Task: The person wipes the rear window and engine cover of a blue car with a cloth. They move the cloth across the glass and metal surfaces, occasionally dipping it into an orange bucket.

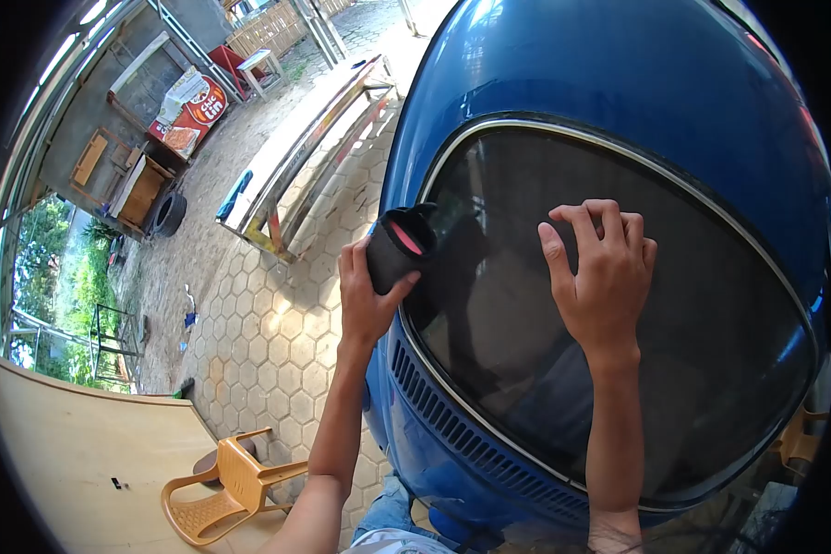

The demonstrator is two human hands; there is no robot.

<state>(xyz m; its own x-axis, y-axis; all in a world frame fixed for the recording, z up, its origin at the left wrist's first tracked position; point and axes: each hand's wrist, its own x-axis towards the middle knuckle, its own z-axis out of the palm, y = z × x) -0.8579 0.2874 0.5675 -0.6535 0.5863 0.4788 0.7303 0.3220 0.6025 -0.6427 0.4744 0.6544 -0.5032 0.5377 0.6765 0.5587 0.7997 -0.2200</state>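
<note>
- Two bare hands reach forward over a blue car [545, 69], one on each side of its dark window's lower left half.
- The left hand [362, 300] has its fingers clamped on a black holder [390, 266], thumb across the near side.
- That holder is at the window's left edge, tilted, its mouth showing a pinkish-red inside; whether it touches the car, I cannot tell.
- The right hand [605, 277] is in front of the dark window [720, 369], back of the hand up, fingers loosely bent and the thumb apart from them; contact with the glass is unclear.
- A silvery trim rings the window, and a row of slots [462, 406] runs below it.
- Left of the car, hexagonal paving [258, 342] leads to a long desk [291, 143] with a blue object [235, 195] at its near end.
- A tan plastic chair [226, 485] stands at lower left.
</note>
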